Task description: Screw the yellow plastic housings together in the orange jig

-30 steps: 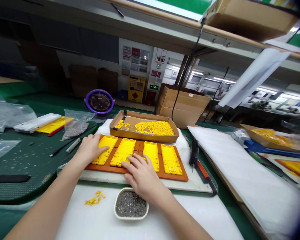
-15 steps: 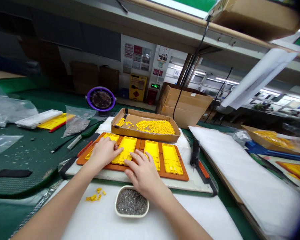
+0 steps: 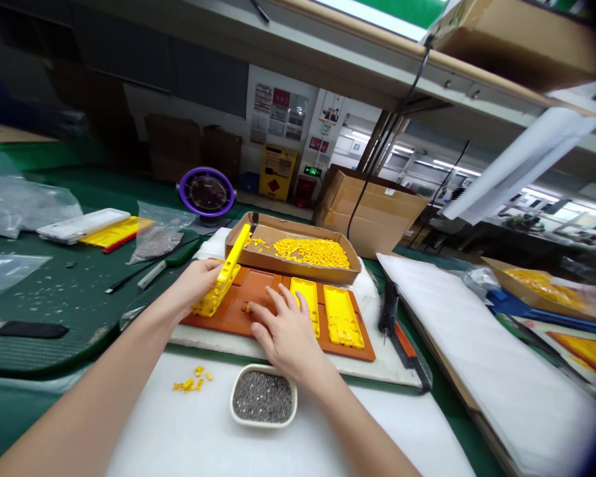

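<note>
My left hand (image 3: 197, 286) is closed on a yellow plastic housing (image 3: 232, 255), lifted and tilted up on its edge over the left side of the orange fixture board (image 3: 238, 301). More yellow plastic shows just below it; whether that is a second housing in the grip I cannot make out. My right hand (image 3: 291, 331) hovers low over the middle of the board, fingers spread. Its index fingertip is close to a small yellow piece (image 3: 247, 307). To its right, two open yellow housings (image 3: 305, 301) lie in the board, the nearer one partly behind my fingers.
In front of me are a cream dish of small metal screws (image 3: 263, 397) and several loose yellow bits (image 3: 191, 383). Behind the board stands a cardboard tray (image 3: 298, 265) of small yellow parts. A black electric screwdriver (image 3: 388, 308) lies right; a purple fan (image 3: 207, 192) stands behind.
My left hand has lifted the yellow housing from the board's left-middle and tilted it up to the left, baring the orange surface. My right hand stays nearly in place.
</note>
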The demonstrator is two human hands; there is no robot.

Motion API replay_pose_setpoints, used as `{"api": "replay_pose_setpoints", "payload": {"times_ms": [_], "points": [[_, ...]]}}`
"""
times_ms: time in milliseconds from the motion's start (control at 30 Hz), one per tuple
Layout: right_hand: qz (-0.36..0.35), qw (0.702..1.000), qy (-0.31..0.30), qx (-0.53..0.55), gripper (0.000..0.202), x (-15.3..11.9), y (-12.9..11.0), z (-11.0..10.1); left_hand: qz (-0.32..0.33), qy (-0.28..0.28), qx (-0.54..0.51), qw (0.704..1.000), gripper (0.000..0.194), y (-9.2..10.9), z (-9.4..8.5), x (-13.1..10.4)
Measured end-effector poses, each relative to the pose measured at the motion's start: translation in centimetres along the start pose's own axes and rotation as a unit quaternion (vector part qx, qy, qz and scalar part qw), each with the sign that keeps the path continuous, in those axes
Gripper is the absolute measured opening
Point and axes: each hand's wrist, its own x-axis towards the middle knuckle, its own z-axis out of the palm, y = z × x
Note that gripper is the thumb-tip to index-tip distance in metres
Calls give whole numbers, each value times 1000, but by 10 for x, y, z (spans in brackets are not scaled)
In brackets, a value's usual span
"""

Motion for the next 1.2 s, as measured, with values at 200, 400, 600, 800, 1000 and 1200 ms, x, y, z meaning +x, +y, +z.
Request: {"api": "replay_pose_setpoints", "payload": {"times_ms": [200, 400, 600, 800, 1000, 1200], "points": [[41, 998, 6, -50, 43, 6, 3, 8, 15, 9, 58, 998, 36, -1, 6, 3], [94, 995, 28, -3, 43, -3, 9, -1, 71, 31, 258, 963, 22, 1, 13, 1], [56, 998, 2, 22, 38, -8, 2, -5, 71, 41, 357, 930, 35, 5, 19, -4], [26, 1000, -1, -16, 33, -10, 0, 1, 63, 21, 392, 918, 39, 1, 25, -2], [18, 1000, 17, -12, 32, -10, 2, 5, 71, 36, 385, 920, 38, -4, 27, 1], [4, 995, 91, 52, 27, -10, 6, -7, 202, 171, 64, 962, 25, 23, 17, -14]]}}
